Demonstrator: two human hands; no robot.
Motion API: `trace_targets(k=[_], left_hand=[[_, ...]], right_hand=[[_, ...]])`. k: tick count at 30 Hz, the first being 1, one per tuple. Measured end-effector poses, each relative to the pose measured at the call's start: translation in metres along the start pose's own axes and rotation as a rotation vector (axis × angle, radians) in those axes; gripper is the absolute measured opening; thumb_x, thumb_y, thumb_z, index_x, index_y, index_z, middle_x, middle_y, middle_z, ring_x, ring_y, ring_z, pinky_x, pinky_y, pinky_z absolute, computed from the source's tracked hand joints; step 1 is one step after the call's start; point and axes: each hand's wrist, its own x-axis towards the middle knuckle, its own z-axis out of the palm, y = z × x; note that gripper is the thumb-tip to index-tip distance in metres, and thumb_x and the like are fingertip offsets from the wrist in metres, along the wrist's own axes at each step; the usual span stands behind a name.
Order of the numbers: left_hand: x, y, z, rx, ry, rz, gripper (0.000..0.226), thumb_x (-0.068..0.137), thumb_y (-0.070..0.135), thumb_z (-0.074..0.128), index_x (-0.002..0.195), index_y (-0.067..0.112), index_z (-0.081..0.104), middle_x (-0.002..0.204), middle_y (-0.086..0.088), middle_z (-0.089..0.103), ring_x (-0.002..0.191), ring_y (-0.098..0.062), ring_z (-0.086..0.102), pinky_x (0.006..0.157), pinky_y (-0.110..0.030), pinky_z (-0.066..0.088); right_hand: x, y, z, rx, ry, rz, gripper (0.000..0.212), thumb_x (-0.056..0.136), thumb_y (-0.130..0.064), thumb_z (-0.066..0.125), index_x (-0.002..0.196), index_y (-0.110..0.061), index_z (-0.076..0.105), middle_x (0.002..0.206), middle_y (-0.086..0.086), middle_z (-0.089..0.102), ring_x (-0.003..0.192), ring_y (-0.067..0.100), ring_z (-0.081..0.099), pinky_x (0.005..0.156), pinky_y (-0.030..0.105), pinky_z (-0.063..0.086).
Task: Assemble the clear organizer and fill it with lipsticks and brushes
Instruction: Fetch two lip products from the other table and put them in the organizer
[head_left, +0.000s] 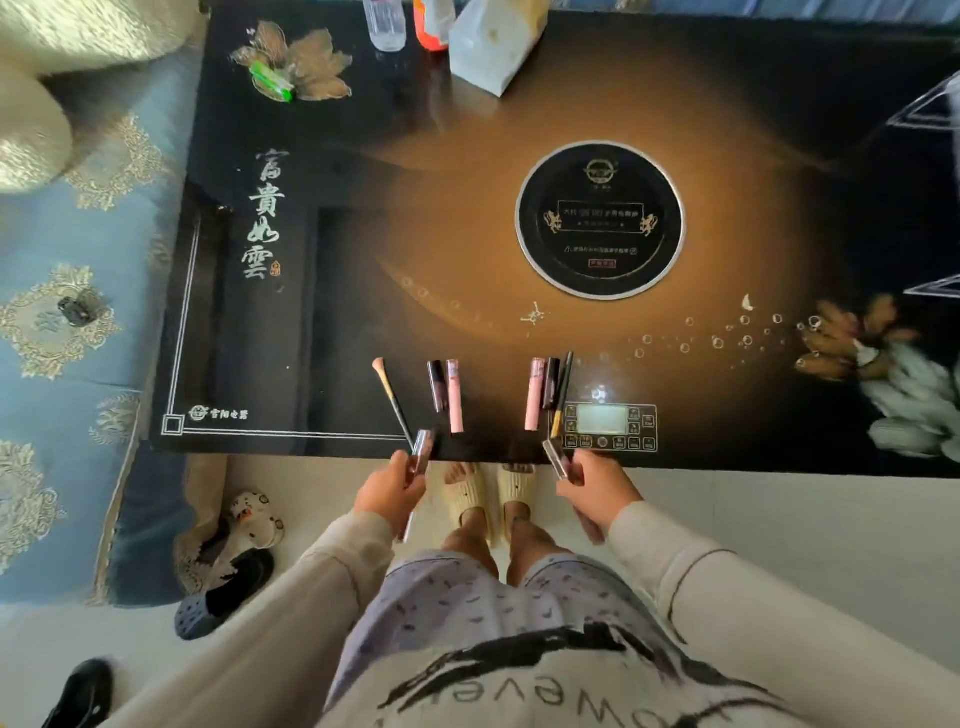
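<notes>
At the near edge of the glossy black-and-amber glass table (363, 234), with its round inset burner plate (600, 219) further in, I have the cosmetics laid out in two small groups. The clear plastic organizer panels (930, 111) show only as transparent edges at the table's far right, well apart from both hands; I cannot tell from here whether any of them are joined.

Left group: a thin black-handled makeup brush with a pale tip (390, 397), then a dark lipstick tube (437, 385) just beside a pink lipstick tube (454, 397). Right group: a second pink tube (534, 395), a dark tube (550, 382) and a black pencil-like brush with a gold end (562, 395), lying close together.

My left hand (389, 491) has its fingers curled around a dark glossy tube (421, 449) at the table edge. My right hand (597, 488) pinches a similar silvery-dark tube (556, 460).

Judgement: I am at the laying-out stage; nothing is filled yet. Next move calls for setting both tubes down in line, then reaching far right for the panels.
</notes>
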Motion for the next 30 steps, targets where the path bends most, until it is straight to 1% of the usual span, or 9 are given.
trace_targets(k=[3,7,11,13,17,21,25,28,30], left_hand=[[-0.019,-0.04,0.004,0.094,-0.071,-0.044,0.017,0.096,0.022,0.043,0.102,0.007,0.047,0.099,-0.022,0.063,0.084,-0.031,0.058,0.074,-0.032,0.043],[-0.026,-0.067,0.0,0.205,-0.109,-0.066,0.011,0.097,0.025,0.04,0.09,0.016,0.039,0.109,-0.021,0.064,0.098,-0.033,0.062,0.083,-0.033,0.048],[-0.018,-0.059,-0.007,0.21,-0.075,-0.045,0.026,0.096,0.026,0.042,0.11,0.006,0.053,0.112,-0.021,0.064,0.101,-0.033,0.061,0.086,-0.034,0.047],[-0.01,-0.039,-0.008,0.219,-0.066,-0.015,0.029,0.096,0.025,0.043,0.112,0.004,0.053,0.113,-0.023,0.064,0.104,-0.037,0.06,0.088,-0.035,0.046],[-0.002,0.023,-0.003,0.273,-0.044,0.125,0.015,0.093,0.024,0.045,0.089,0.011,0.05,0.107,-0.025,0.064,0.1,-0.038,0.059,0.079,-0.032,0.043],[-0.009,0.098,0.021,0.355,-0.102,0.329,0.026,0.094,0.023,0.046,0.11,0.004,0.054,0.11,-0.024,0.064,0.1,-0.036,0.06,0.082,-0.034,0.046],[-0.02,0.155,0.056,0.454,-0.184,0.476,0.029,0.094,0.023,0.046,0.116,0.007,0.052,0.118,-0.017,0.063,0.105,-0.031,0.061,0.087,-0.033,0.047],[-0.027,0.186,0.087,0.548,-0.225,0.518,0.029,0.095,0.024,0.045,0.117,0.006,0.051,0.121,-0.017,0.062,0.108,-0.03,0.059,0.09,-0.033,0.045],[-0.029,0.203,0.107,0.609,-0.241,0.526,0.029,0.094,0.026,0.045,0.116,0.007,0.052,0.12,-0.016,0.062,0.106,-0.03,0.06,0.086,-0.031,0.044]], right_hand=[[-0.022,0.032,0.004,0.011,0.064,0.074,0.026,0.083,-0.02,0.059,0.066,-0.022,0.039,0.084,0.009,0.056,0.077,0.021,0.049,0.068,0.025,0.036],[-0.042,0.06,0.013,0.147,0.142,0.164,0.025,0.083,-0.017,0.061,0.066,-0.016,0.043,0.084,0.013,0.059,0.075,0.021,0.049,0.068,0.025,0.036],[-0.06,0.085,0.028,0.384,0.241,0.272,0.028,0.083,-0.012,0.06,0.062,-0.019,0.042,0.079,0.017,0.063,0.068,0.023,0.052,0.061,0.025,0.035],[-0.07,0.099,0.038,0.474,0.264,0.33,0.028,0.082,-0.011,0.06,0.062,-0.018,0.042,0.075,0.014,0.06,0.065,0.023,0.051,0.061,0.025,0.036],[-0.091,0.129,0.064,0.604,0.319,0.461,0.03,0.082,-0.009,0.06,0.06,-0.016,0.041,0.072,0.013,0.058,0.059,0.022,0.051,0.048,0.022,0.034],[-0.117,0.158,0.089,0.694,0.352,0.603,0.03,0.082,-0.012,0.06,0.06,-0.016,0.041,0.063,0.006,0.054,0.054,0.014,0.047,0.048,0.022,0.03],[-0.14,0.188,0.111,0.731,0.346,0.701,0.03,0.085,-0.014,0.058,0.062,-0.016,0.039,0.072,0.007,0.053,0.07,0.021,0.046,0.057,0.028,0.026],[-0.152,0.214,0.12,0.817,0.381,0.777,0.033,0.084,-0.012,0.059,0.059,-0.016,0.038,0.055,0.0,0.047,0.053,0.014,0.043,0.049,0.022,0.027],[-0.156,0.231,0.12,0.853,0.362,0.799,0.032,0.085,-0.013,0.058,0.06,-0.017,0.038,0.054,-0.003,0.045,0.05,0.008,0.04,0.05,0.024,0.027]])
